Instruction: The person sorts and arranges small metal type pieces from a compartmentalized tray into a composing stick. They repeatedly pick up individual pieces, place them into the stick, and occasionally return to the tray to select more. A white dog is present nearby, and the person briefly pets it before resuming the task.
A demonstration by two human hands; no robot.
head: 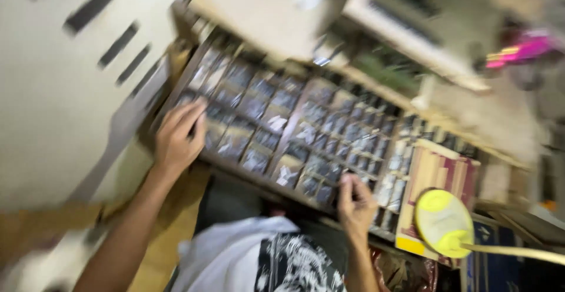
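Note:
A wide wooden tray (223, 161) split into many small compartments lies in front of me, each cell filled with small dark pieces. My left hand (178, 138) rests palm down on the tray's left end, its fingers spread over the compartments. At the tray's near rim, my right hand (355, 201) has its fingers pinched together; blur hides whether a piece is between them. The whole view is motion-blurred.
A pale cabinet face with dark slots (65, 74) stands at the left. A cardboard box (438, 171) and a yellow round paddle on a handle (444, 221) sit at the right. Shelves (412, 39) and a pink object (524, 49) lie beyond the tray.

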